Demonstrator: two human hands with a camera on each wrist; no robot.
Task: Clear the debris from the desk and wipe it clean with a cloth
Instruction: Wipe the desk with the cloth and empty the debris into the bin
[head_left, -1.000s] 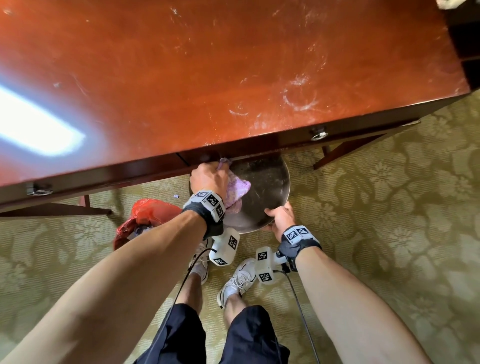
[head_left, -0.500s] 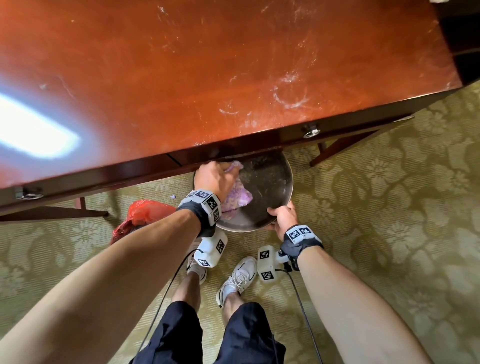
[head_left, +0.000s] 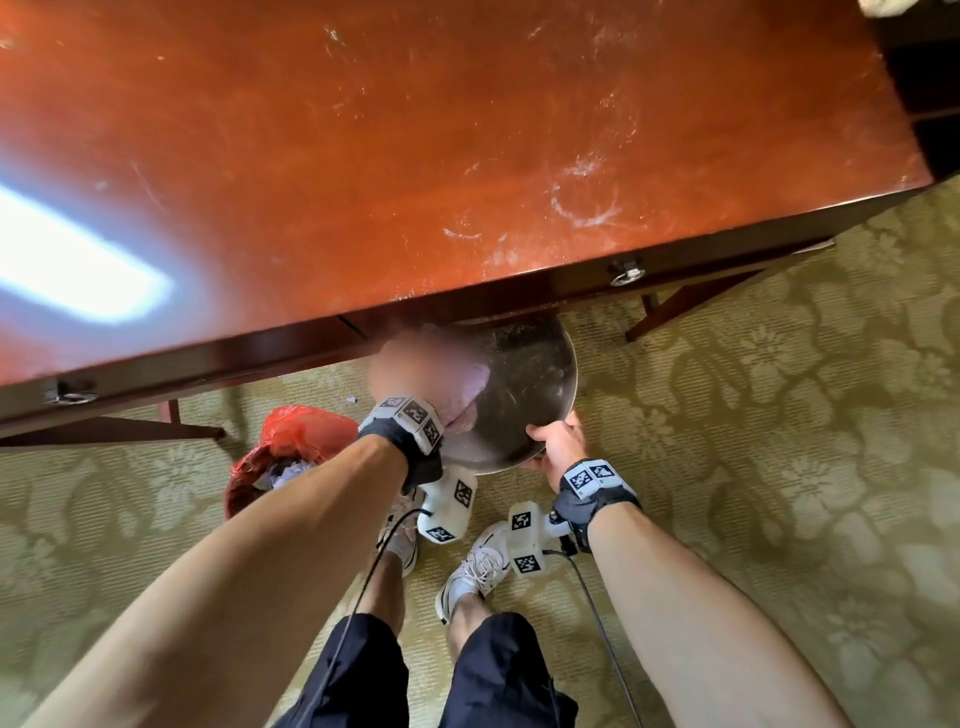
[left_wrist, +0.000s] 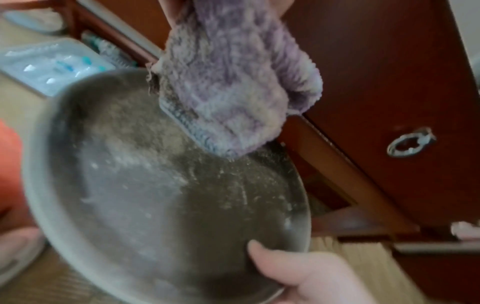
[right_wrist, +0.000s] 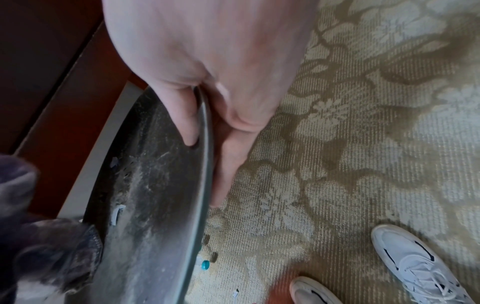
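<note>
Your left hand (head_left: 415, 371), blurred in the head view, grips a purple fleecy cloth (left_wrist: 233, 82) at the front edge of the reddish wooden desk (head_left: 415, 130), the cloth hanging over a round metal tray (left_wrist: 168, 195). Your right hand (head_left: 553, 441) pinches the tray's near rim, thumb inside, fingers underneath, holding it just under the desk edge. Pale dust and a few small scraps lie in the tray; white smears mark the desktop. A red bag (head_left: 291, 441) sits on the patterned carpet (head_left: 779, 441) beside your white shoes (head_left: 478, 566). No readable writing shows
</note>
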